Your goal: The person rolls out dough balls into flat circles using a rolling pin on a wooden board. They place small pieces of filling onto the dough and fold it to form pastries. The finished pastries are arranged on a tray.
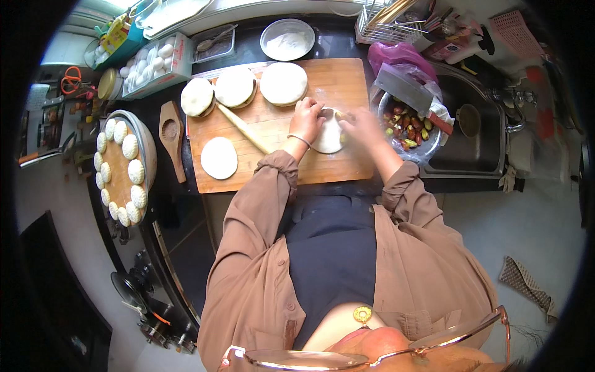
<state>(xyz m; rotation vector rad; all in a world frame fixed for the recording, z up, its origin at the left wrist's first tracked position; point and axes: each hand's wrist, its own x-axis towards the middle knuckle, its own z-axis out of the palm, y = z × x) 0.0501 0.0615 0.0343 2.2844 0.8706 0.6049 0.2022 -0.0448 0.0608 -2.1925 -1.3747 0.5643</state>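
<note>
On a wooden board (279,169), a flat round of white dough (328,137) lies between my hands, with a dark filling near its far edge. My left hand (307,122) pinches that far edge from the left. My right hand (360,125) is blurred by motion at the dough's right edge; its grip is not clear. A wooden rolling pin (242,128) lies slantwise left of my left hand. Another dough round (219,158) sits at the board's front left. Along the back are stacked dough rounds (284,83), some with dark filling showing between layers.
A wooden mold (172,132) and a large bowl (151,158) bearing patterned pastries stand left. Behind the board is a bowl of white flour (287,39). At right, a cleaver (403,88) rests over a bowl of jujubes (409,124), beside the sink (465,171).
</note>
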